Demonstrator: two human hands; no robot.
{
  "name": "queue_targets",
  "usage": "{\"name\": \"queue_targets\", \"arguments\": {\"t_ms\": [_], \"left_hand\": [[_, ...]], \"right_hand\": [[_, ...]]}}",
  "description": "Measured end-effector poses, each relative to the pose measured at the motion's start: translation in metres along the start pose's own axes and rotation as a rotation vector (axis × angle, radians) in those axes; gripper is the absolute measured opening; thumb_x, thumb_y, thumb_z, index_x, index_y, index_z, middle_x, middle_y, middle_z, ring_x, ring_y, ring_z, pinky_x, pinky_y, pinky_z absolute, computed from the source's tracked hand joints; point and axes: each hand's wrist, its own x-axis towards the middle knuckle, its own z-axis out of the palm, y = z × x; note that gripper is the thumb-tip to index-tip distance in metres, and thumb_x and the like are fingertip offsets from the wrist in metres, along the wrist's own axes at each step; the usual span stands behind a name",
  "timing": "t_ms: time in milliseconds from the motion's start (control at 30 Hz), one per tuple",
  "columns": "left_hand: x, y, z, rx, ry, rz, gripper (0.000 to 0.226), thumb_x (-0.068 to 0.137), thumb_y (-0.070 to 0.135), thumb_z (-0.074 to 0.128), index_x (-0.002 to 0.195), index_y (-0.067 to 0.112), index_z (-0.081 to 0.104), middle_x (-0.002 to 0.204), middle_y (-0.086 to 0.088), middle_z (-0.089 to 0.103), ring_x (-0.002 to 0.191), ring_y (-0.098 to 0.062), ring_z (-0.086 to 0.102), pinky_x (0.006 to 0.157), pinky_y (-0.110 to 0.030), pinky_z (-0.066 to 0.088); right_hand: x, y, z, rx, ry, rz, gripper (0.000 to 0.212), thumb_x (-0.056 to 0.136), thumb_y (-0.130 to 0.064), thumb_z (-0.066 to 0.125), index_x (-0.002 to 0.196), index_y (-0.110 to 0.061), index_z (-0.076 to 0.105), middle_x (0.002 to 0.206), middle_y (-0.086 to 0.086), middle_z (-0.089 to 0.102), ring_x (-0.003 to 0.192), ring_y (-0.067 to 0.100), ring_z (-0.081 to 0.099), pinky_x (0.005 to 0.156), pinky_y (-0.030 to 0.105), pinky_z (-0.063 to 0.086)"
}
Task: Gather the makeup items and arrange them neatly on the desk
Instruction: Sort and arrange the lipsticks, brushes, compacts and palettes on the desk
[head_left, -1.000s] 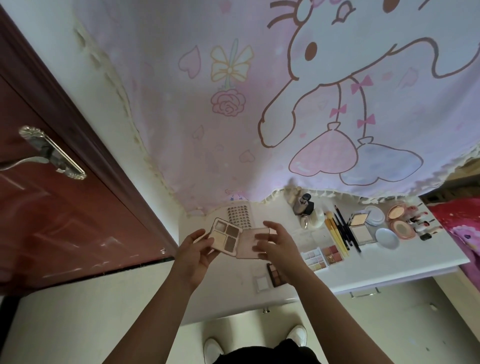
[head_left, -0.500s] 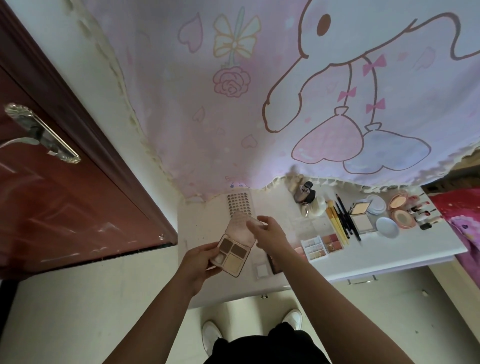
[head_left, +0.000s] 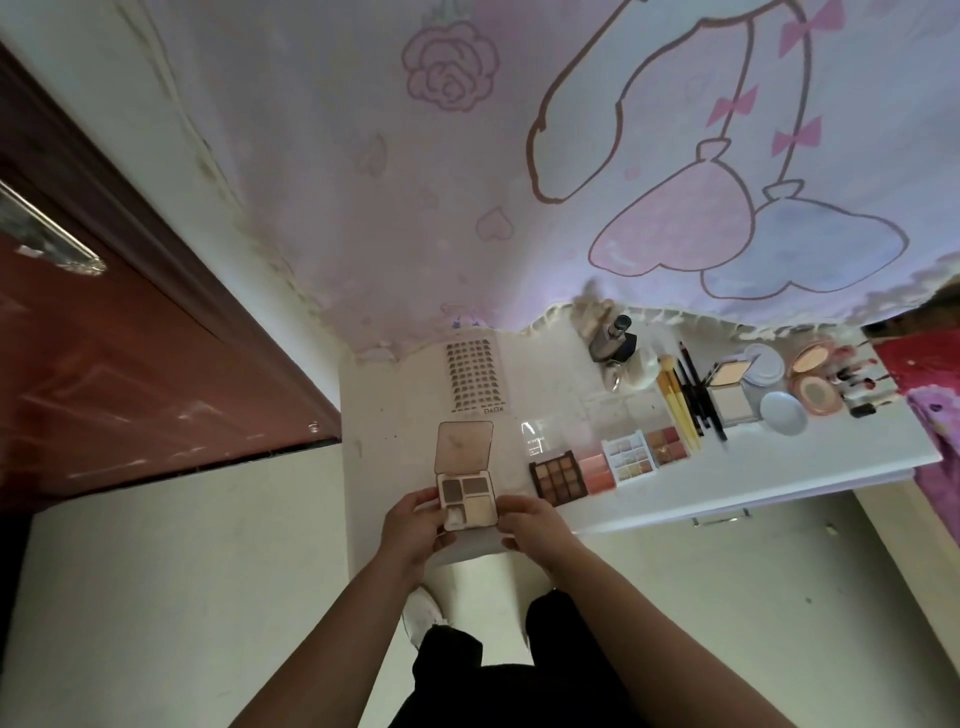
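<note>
- A red-brown door (head_left: 130, 374) filled the left side, and its lower corner came close to the left edge of the white desk (head_left: 374, 415).
- The desk's left strip lay bare from back to front, the widest free surface in view.
- A sheet of small dark stickers (head_left: 471, 376) lay flat near the back edge, just below the hem of the cartoon curtain (head_left: 467, 208).
- The left hand (head_left: 415, 530) gripped the left side of the open eyeshadow palette (head_left: 465, 475), thumb on top and fingers curled beneath.
- The palette sat at the desk's front edge with its lid tipped away from the person; whether its base touched the desk could not be told.
- The right hand (head_left: 535, 527) pinched the palette's right side.
- Just right of the hands, a dark nine-pan palette (head_left: 558, 477), a pink blush (head_left: 597, 473) and a white palette (head_left: 628, 457) stood in a close row along the front edge, with a narrow gap between the held palette and the dark one.
- Behind them stood a bottle (head_left: 613, 340), then yellow brushes (head_left: 675, 402) and black pencils (head_left: 698, 389) lying side by side.
- Further right lay a powder compact (head_left: 727, 392), round compacts (head_left: 813, 379) and lipsticks (head_left: 857, 379), packed up to the desk's right edge.
</note>
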Motion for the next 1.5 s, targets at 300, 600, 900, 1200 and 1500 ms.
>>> {"name": "queue_targets", "arguments": {"t_ms": [300,600,900,1200,1500], "left_hand": [[-0.001,-0.006,0.009,0.375,0.045,0.118,0.026,0.084,0.009,0.063,0.082,0.031,0.077,0.085,0.005,0.074,0.074,-0.014,0.059,0.065,-0.027,0.045],[0.006,-0.002,0.01,0.343,-0.023,0.064,0.029,0.084,0.008,0.054,0.085,0.027,0.077,0.087,-0.003,0.068,0.081,-0.019,0.052,0.071,-0.033,0.042],[0.034,0.047,0.001,0.523,0.119,0.262,0.044,0.098,0.005,0.037,0.139,0.014,0.052,0.143,-0.005,0.051,0.131,-0.023,0.047,0.111,-0.035,0.035],[0.083,0.107,0.017,0.01,0.047,0.104,0.033,0.102,0.019,0.045,0.133,0.008,0.053,0.128,-0.011,0.057,0.121,-0.025,0.055,0.099,-0.043,0.046],[0.103,0.124,0.044,-0.041,-0.035,-0.01,0.028,0.102,0.024,0.045,0.125,0.01,0.055,0.124,-0.007,0.06,0.12,-0.022,0.054,0.104,-0.047,0.043]], "right_hand": [[0.005,0.009,-0.001,0.006,0.053,-0.008,0.041,0.091,0.003,0.049,0.081,-0.032,0.069,0.084,-0.011,0.068,0.085,0.014,0.058,0.081,0.031,0.049],[0.011,0.008,-0.009,-0.049,0.111,-0.066,0.037,0.089,-0.001,0.051,0.116,-0.019,0.068,0.1,-0.01,0.069,0.091,0.01,0.062,0.084,0.032,0.051],[0.039,-0.054,-0.03,0.083,0.262,-0.185,0.033,0.095,-0.008,0.053,0.125,-0.018,0.059,0.106,0.001,0.067,0.097,0.018,0.066,0.086,0.036,0.059],[0.097,-0.128,-0.035,0.029,0.235,-0.141,0.049,0.095,-0.005,0.044,0.144,-0.01,0.047,0.135,0.005,0.057,0.121,0.021,0.056,0.107,0.04,0.046],[0.121,-0.149,-0.023,-0.132,0.157,-0.059,0.06,0.097,-0.012,0.04,0.155,-0.012,0.023,0.157,0.008,0.033,0.136,0.024,0.041,0.093,0.029,0.04]]}}
